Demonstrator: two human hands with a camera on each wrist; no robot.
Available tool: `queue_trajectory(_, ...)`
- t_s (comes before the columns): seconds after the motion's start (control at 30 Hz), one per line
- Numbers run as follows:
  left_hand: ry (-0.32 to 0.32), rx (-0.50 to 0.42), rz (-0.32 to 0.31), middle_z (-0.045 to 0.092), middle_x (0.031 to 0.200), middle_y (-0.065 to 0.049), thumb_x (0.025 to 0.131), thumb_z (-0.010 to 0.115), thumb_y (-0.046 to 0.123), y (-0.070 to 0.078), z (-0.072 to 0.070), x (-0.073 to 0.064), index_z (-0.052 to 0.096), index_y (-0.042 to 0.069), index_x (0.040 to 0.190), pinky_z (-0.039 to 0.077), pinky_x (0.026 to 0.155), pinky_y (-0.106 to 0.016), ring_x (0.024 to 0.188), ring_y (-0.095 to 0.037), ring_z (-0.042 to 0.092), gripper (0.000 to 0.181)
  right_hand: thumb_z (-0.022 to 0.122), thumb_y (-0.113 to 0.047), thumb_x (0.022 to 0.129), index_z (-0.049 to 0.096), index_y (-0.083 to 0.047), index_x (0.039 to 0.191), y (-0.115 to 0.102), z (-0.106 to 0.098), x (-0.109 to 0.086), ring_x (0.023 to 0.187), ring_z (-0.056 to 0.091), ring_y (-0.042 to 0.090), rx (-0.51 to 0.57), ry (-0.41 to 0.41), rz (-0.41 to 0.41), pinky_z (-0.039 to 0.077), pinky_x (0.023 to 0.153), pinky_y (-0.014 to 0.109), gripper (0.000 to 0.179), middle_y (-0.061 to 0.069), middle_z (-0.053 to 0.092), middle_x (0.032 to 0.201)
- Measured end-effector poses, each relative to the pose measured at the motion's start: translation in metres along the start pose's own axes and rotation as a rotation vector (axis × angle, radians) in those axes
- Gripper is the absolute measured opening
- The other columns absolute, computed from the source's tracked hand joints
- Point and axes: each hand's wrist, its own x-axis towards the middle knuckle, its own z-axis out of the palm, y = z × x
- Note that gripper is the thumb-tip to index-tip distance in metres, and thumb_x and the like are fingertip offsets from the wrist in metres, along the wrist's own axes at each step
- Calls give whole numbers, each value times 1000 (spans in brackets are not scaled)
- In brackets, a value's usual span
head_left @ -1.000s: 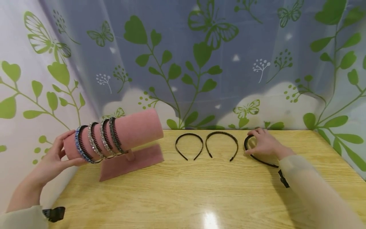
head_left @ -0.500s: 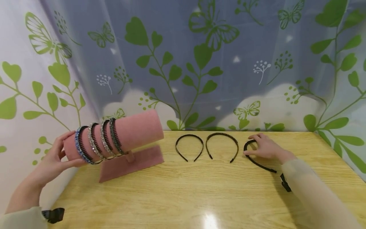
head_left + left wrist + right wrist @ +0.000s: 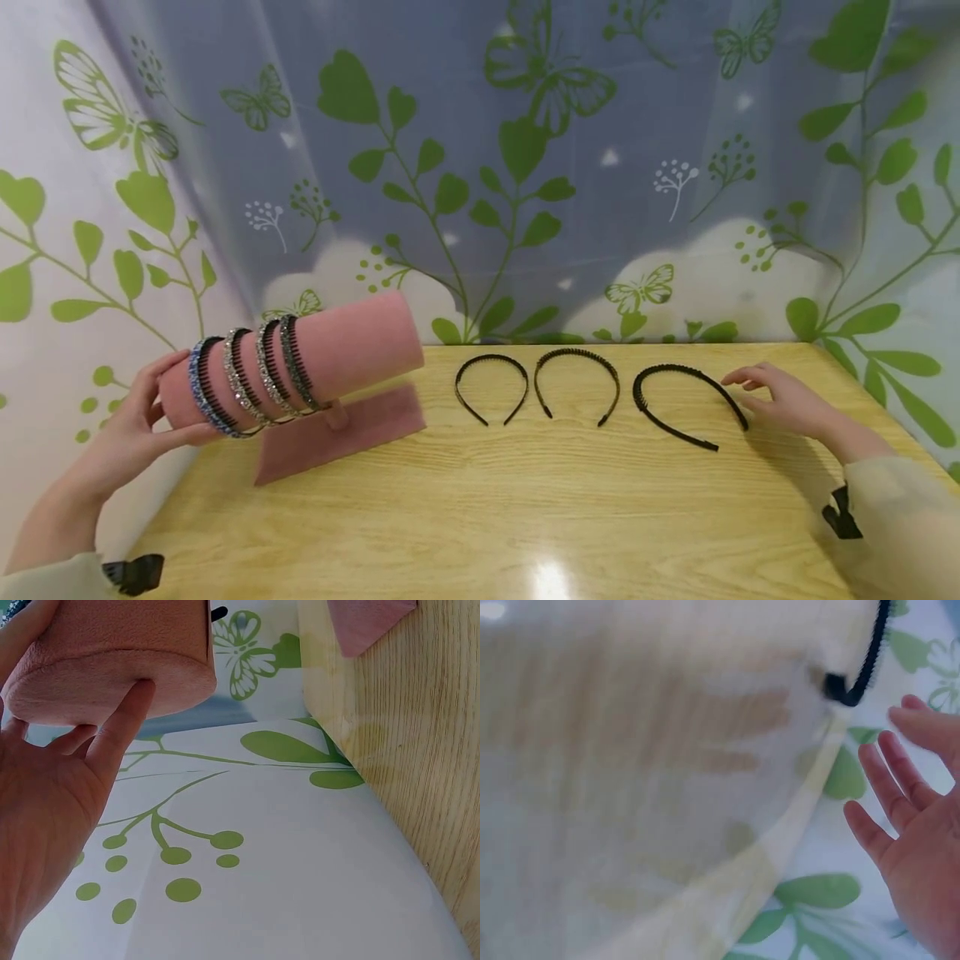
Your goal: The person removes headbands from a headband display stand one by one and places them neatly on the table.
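Observation:
My left hand (image 3: 123, 437) grips the left end of a pink padded headband stand (image 3: 367, 342), fingers over the top and thumb in front; the left wrist view shows the hand around the end of its roll (image 3: 127, 645). Several glittery toothed headbands circle the roll, among them a blue one (image 3: 201, 387) at the left. My right hand (image 3: 787, 408) holds nothing, its fingers loosely bent just right of a black toothed headband (image 3: 670, 368) lying on the table. In the right wrist view the fingers of the right hand (image 3: 922, 847) are spread apart.
Two thinner dark headbands, one on the left (image 3: 491, 358) and one in the middle (image 3: 577, 352), lie on the wooden table (image 3: 480, 517) between the stand and the black headband. A patterned curtain (image 3: 420, 167) hangs along the table's back and sides.
My right hand has let go of the black headband and drawn away to the right. The headband's opening has shifted slightly toward the front. My left hand keeps its grip on the stand.

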Motion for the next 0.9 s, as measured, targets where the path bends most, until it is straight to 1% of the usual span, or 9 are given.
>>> queue_trajectory(0.13,-3,-10,3,31,134,13,84,68,-12,-1,-1,-1,15,28,155,50,73,-18,109,6,44,98,62,10,87,59,6,119,10,2,-5,96,56,45,-29,-31,-23,48,77,57,33,28,53,111)
queue_trajectory(0.23,-10,-17,14,31,134,14,84,67,-13,-1,-1,-2,14,27,155,50,74,-18,109,6,44,98,63,12,84,62,6,115,13,6,-3,93,57,42,-54,-42,-39,48,78,57,31,22,57,104)
queue_trajectory(0.33,-17,-24,19,30,135,13,84,67,-13,-2,0,-3,14,27,155,50,74,-18,110,6,44,98,65,11,83,66,3,110,14,9,-1,90,57,36,-96,-29,-61,48,77,53,28,15,59,98)
queue_trajectory(0.4,-18,-25,17,30,136,12,84,67,-13,-2,0,-3,14,27,155,50,74,-18,110,7,44,98,66,10,83,67,1,107,14,10,1,87,57,32,-117,-13,-76,48,74,50,25,11,59,94)
queue_trajectory(0.5,-12,-9,18,30,137,12,84,68,-12,-1,1,-1,14,28,155,50,74,-18,110,6,43,98,70,6,82,69,-3,103,14,10,3,82,56,27,-130,3,-76,47,70,45,22,7,58,90)
queue_trajectory(0.67,-4,7,23,30,137,12,84,69,-11,1,1,1,14,28,155,50,73,-18,109,5,44,98,75,-3,82,69,-6,102,10,10,4,82,53,22,-97,-12,-56,45,70,41,21,4,56,90)
queue_trajectory(0.83,5,12,-3,31,134,16,83,69,-12,1,0,0,14,29,155,49,73,-17,107,7,42,99,78,-9,81,68,-11,95,10,12,3,80,49,17,-91,-15,-75,42,67,35,18,-1,54,87)
queue_trajectory(0.9,6,0,-4,31,133,17,83,68,-14,0,0,0,15,29,155,49,72,-17,107,7,43,99,79,-10,81,67,-12,93,11,14,2,78,48,15,-98,-13,-86,40,65,33,17,-3,54,85)
